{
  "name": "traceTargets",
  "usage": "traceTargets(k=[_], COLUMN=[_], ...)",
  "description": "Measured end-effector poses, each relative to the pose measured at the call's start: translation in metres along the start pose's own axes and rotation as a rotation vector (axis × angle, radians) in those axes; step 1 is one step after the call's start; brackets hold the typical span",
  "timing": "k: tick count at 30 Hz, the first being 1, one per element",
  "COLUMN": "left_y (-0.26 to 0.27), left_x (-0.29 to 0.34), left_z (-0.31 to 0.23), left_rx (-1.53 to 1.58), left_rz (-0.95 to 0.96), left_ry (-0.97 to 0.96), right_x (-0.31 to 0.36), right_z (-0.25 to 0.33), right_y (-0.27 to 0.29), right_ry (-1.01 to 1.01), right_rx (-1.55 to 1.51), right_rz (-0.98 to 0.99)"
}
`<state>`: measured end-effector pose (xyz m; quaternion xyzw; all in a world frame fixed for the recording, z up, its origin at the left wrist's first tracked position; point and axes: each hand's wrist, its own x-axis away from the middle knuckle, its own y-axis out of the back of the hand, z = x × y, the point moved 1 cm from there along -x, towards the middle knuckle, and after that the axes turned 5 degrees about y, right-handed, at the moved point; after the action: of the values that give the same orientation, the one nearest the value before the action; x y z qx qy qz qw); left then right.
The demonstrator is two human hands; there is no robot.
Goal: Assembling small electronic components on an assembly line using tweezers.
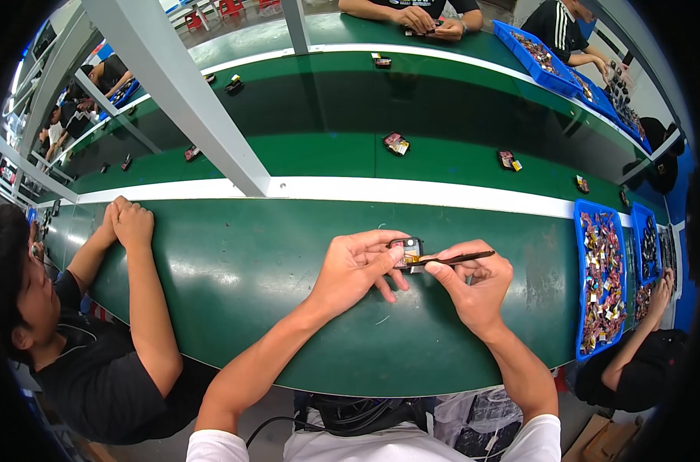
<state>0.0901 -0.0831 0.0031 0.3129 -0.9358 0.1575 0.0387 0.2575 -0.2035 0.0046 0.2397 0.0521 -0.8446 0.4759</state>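
Over the green tabletop, my left hand (pixel 359 268) grips a small black electronic casing (pixel 413 248) between thumb and fingers. Inside the casing I see pinkish-red and yellowish parts, too small to make out well. Dark tweezers (pixel 450 259) are pinched in my right hand (pixel 477 283), slanting up to the right. Their tips reach the casing's lower edge, by the yellowish part. My left thumb covers the left side of the casing.
To the right stands a blue tray (pixel 579 308) full of small coloured parts. Beyond a white rail (pixel 427 191), a conveyor belt (pixel 319 158) carries several small units. A grey post (pixel 176 92) rises at left. Co-workers sit on both sides and opposite; one rests clasped hands (pixel 130 222) on the tabletop.
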Motion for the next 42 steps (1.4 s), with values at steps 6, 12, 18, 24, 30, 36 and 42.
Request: traceTargets(k=[6, 12, 18, 24, 30, 36, 42], left_y=[-0.002, 0.0, -0.002, -0.005, -0.01, -0.014, -0.013], left_x=[0.001, -0.001, -0.001, -0.001, -0.002, -0.001, -0.003], left_z=[-0.003, 0.0, 0.004, 0.006, 0.009, 0.012, 0.022], left_rx=[-0.019, -0.022, -0.021, -0.02, -0.032, -0.074, -0.11], left_rz=[-0.021, -0.037, -0.028, -0.041, -0.093, -0.16, -0.22], left_ry=[-0.002, -0.021, -0.017, 0.006, 0.008, 0.006, -0.057], right_x=[-0.002, -0.003, -0.003, -0.003, -0.003, -0.001, 0.001], right_z=[-0.002, 0.0, 0.003, 0.003, 0.007, 0.006, 0.003], right_y=[0.001, 0.002, 0.001, 0.003, 0.003, 0.001, -0.001], right_ry=[0.016, 0.221, 0.305, 0.378, 0.44, 0.463, 0.496], right_rx=[-0.03, 0.146, 0.183, 0.188, 0.264, 0.295, 0.311], right_rz=[0.003, 0.032, 0.064, 0.088, 0.099, 0.108, 0.13])
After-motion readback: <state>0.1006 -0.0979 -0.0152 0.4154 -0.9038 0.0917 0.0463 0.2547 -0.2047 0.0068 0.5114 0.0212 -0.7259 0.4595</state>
